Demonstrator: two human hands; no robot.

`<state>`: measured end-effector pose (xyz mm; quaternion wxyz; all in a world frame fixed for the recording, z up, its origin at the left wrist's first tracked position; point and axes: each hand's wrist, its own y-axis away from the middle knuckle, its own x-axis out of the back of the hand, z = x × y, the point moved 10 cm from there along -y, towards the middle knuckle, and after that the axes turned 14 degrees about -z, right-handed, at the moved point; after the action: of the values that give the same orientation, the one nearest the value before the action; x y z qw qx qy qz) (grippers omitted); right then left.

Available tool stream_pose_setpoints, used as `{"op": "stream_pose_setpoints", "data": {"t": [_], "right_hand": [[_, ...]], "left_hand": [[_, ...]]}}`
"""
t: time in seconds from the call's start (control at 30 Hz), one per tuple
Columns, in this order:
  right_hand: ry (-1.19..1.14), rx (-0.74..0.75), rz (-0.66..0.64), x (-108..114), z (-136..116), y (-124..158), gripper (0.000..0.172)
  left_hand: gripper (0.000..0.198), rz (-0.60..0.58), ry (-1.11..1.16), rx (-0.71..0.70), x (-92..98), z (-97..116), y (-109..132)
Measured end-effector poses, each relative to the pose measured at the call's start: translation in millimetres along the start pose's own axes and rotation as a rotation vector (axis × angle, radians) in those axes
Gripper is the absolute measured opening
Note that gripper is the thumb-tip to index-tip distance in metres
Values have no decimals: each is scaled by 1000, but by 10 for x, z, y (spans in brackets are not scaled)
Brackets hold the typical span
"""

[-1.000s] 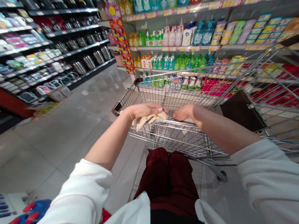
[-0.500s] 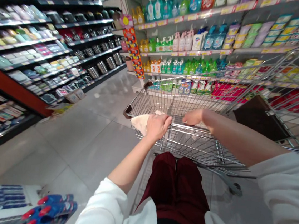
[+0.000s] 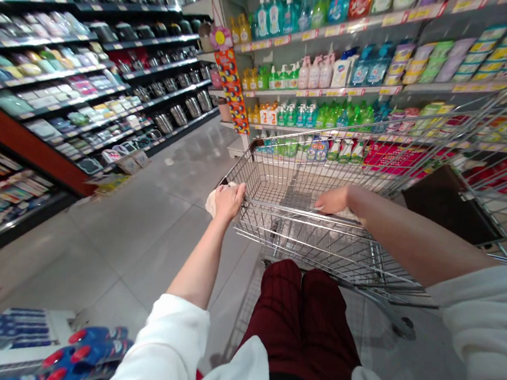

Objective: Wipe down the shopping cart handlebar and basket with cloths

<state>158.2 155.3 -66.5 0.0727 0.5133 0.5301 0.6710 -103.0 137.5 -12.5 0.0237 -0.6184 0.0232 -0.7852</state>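
A metal wire shopping cart stands crosswise in front of my legs. At the near left end of its top rim, my left hand is closed around a cream-coloured cloth, pressing it against the rim by the corner. My right hand reaches over the near rim, with its curled fingers just inside the basket. Something pale shows under the right wrist, but what those fingers hold is hidden.
Behind the cart, shelves carry pump bottles and stacked tubs. Metal pots and other housewares line the left shelving. Blue bottles with red caps lie at the lower left. Grey tiled floor runs along the left.
My left hand has slid left along the cart's rim with the cloth, towards the corner. My right hand stays nearly in place. The view has shifted slightly.
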Motion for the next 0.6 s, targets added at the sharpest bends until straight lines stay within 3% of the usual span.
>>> {"op": "stream_pose_setpoints", "data": {"t": [0.1, 0.2, 0.3, 0.4, 0.5, 0.6], "right_hand": [[-11, 3, -2, -8, 6, -38, 21], [-6, -2, -18, -36, 27, -71, 24], [11, -15, -48, -72, 53, -99, 26], [30, -25, -60, -82, 65, -103, 25], [33, -17, -45, -62, 47, -88, 24], [34, -3, -22, -34, 19, -75, 24]], "left_hand": [[58, 21, 142, -84, -52, 454, 178], [44, 91, 326, -295, -84, 1007, 497], [36, 183, 419, -393, -132, 1264, 782], [30, 330, 465, -328, -171, 1106, 904], [23, 474, 593, -130, -243, 635, 896], [21, 452, 737, 13, -428, 257, 811]]}}
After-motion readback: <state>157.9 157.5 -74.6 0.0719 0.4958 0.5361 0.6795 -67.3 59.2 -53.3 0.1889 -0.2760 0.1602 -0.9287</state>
